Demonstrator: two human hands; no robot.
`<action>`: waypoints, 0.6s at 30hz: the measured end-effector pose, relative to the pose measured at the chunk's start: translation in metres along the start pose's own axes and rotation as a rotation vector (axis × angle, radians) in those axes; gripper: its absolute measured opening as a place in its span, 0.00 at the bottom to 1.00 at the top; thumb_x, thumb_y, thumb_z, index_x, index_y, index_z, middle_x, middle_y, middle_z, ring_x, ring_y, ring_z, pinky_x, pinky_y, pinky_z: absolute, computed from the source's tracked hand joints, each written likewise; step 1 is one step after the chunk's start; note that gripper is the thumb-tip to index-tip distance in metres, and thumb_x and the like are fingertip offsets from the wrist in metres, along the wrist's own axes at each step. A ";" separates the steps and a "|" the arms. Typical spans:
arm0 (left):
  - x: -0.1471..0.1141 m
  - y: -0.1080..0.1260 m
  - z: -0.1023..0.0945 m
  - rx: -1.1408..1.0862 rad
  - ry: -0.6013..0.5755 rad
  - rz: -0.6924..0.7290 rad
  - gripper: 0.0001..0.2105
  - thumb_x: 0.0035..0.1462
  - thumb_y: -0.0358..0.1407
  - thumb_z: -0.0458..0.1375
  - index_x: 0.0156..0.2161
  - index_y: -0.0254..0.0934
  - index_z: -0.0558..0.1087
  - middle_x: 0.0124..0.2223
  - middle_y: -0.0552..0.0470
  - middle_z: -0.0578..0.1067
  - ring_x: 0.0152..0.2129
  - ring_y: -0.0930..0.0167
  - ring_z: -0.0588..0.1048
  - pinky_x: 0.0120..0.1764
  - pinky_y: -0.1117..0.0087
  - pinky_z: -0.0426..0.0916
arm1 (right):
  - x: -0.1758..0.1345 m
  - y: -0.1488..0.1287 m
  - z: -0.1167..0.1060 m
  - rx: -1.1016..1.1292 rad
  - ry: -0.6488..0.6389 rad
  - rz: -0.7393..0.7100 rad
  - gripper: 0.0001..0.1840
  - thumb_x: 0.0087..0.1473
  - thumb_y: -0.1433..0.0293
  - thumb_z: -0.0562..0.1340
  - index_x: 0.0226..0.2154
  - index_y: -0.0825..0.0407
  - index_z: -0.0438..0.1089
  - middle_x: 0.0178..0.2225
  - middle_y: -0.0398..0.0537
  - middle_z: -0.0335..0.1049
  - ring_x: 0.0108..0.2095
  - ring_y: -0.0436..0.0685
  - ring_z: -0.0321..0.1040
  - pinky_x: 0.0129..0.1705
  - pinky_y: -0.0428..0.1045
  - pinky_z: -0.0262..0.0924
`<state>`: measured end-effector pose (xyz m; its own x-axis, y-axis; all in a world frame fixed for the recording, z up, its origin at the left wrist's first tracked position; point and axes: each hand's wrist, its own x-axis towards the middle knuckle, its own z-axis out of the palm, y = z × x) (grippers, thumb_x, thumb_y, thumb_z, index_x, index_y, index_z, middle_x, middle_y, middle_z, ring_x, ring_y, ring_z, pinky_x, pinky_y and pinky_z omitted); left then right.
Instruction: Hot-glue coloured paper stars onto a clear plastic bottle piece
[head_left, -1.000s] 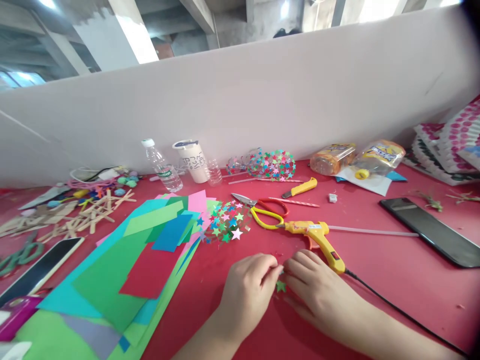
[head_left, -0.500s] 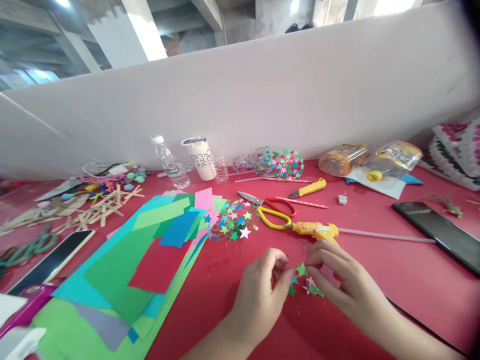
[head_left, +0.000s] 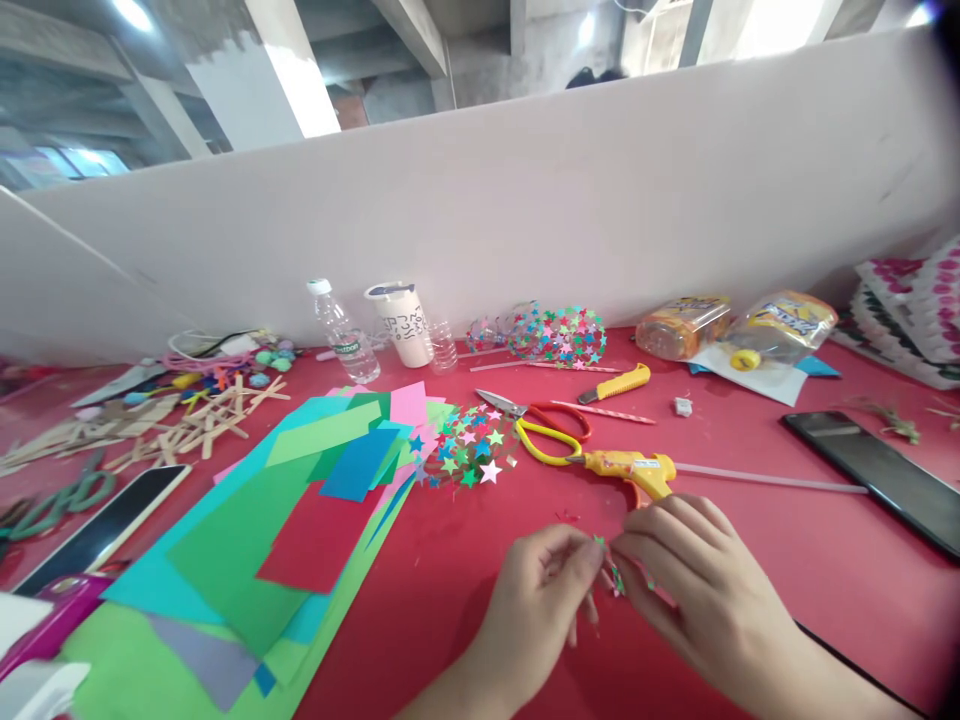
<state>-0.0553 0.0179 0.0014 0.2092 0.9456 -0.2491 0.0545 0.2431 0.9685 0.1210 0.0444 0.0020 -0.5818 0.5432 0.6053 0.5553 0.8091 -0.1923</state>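
My left hand (head_left: 544,590) is closed, thumb and fingertips pinched at a small green paper star (head_left: 598,540), mostly hidden by the fingers. Facing it almost tip to tip, my right hand (head_left: 690,570) is also pinched; anything between its fingers is too small to make out. Under and between the hands lie a few small paper stars (head_left: 616,582), partly covered. Just beyond the right hand rests a yellow glue gun (head_left: 630,467) with a glue stick in its back. Red-and-yellow-handled scissors (head_left: 551,440) lie beside its nozzle. A pile of colourful paper stars (head_left: 465,445) is further left.
Coloured paper sheets (head_left: 240,540) cover the left. At the back stand a water bottle (head_left: 345,335), a cup (head_left: 403,325) and a star-covered plastic bottle (head_left: 562,335). A yellow utility knife (head_left: 615,384) lies before them. A black phone (head_left: 877,480) is at right, wooden sticks (head_left: 195,425) far left.
Both hands have come closer together, the left moving right. The green star that showed between them is now mostly hidden at the fingertips, and the loose stars below are more covered.
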 end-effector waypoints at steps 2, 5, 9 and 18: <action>-0.001 0.001 0.000 -0.016 -0.003 0.018 0.17 0.60 0.49 0.53 0.33 0.34 0.70 0.21 0.57 0.67 0.14 0.79 0.62 0.18 0.78 0.55 | 0.000 -0.003 0.001 -0.043 -0.033 -0.072 0.08 0.57 0.78 0.57 0.31 0.52 0.68 0.31 0.49 0.71 0.32 0.57 0.64 0.37 0.55 0.59; 0.000 0.000 0.000 -0.048 -0.012 0.015 0.15 0.60 0.46 0.53 0.32 0.34 0.69 0.20 0.58 0.66 0.13 0.79 0.61 0.18 0.78 0.55 | 0.001 -0.005 0.000 -0.062 -0.064 -0.132 0.07 0.58 0.77 0.57 0.33 0.52 0.69 0.33 0.49 0.73 0.34 0.57 0.67 0.41 0.56 0.60; 0.003 -0.004 -0.003 -0.051 0.062 0.021 0.11 0.58 0.41 0.53 0.30 0.35 0.68 0.23 0.56 0.68 0.15 0.78 0.63 0.16 0.78 0.53 | 0.000 0.014 -0.009 -0.152 -0.057 0.015 0.10 0.59 0.68 0.57 0.28 0.51 0.69 0.29 0.50 0.70 0.30 0.58 0.68 0.34 0.53 0.60; 0.008 -0.001 -0.008 -0.102 0.215 -0.002 0.09 0.56 0.39 0.53 0.28 0.36 0.66 0.24 0.56 0.69 0.15 0.80 0.61 0.15 0.80 0.50 | -0.011 0.072 0.000 -0.226 -0.356 0.711 0.19 0.53 0.52 0.57 0.21 0.48 0.62 0.19 0.47 0.70 0.21 0.63 0.71 0.19 0.49 0.48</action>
<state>-0.0612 0.0267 -0.0017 -0.0037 0.9669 -0.2553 -0.0461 0.2549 0.9659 0.1675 0.0972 -0.0181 -0.1787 0.9779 0.1090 0.9460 0.2012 -0.2541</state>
